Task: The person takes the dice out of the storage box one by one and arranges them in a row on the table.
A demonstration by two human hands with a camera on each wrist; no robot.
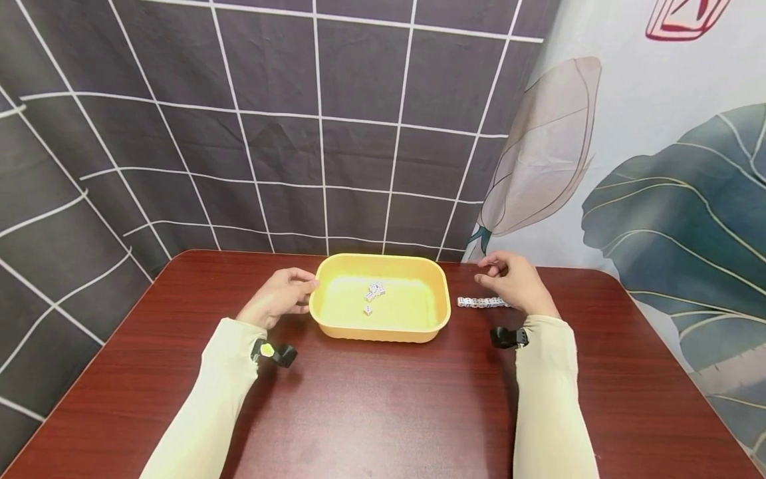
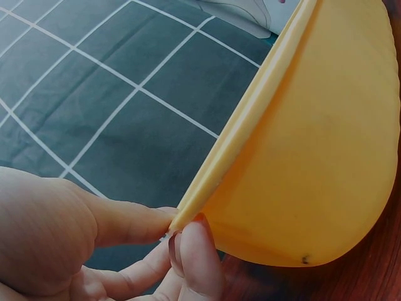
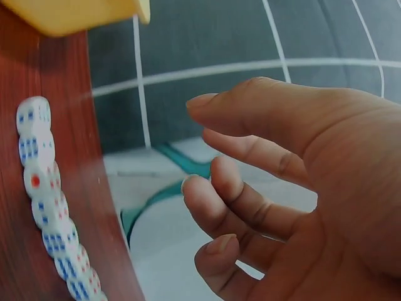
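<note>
My left hand [image 1: 280,296] pinches the rim of a yellow plastic basin [image 1: 377,334] at its left end. In the left wrist view, the thumb and fingers meet on either side of that rim [image 2: 216,172]. Several small white dice [image 1: 376,289] lie inside the basin, most of them clustered, with one apart toward the front. To the right of the basin, white dice [image 1: 479,302] stand in a tight row on the table. My right hand [image 1: 516,283] hovers over the row's right end, fingers loosely bent and holding nothing. Blue and red pips show on the dice row [image 3: 47,194].
The red-brown wooden table [image 1: 371,406] ends at its back edge against a dark grey cloth with a white grid [image 1: 287,153]. A pale curtain with leaf prints [image 1: 646,219] hangs at the back right. Each wrist wears a black camera strap [image 1: 509,337].
</note>
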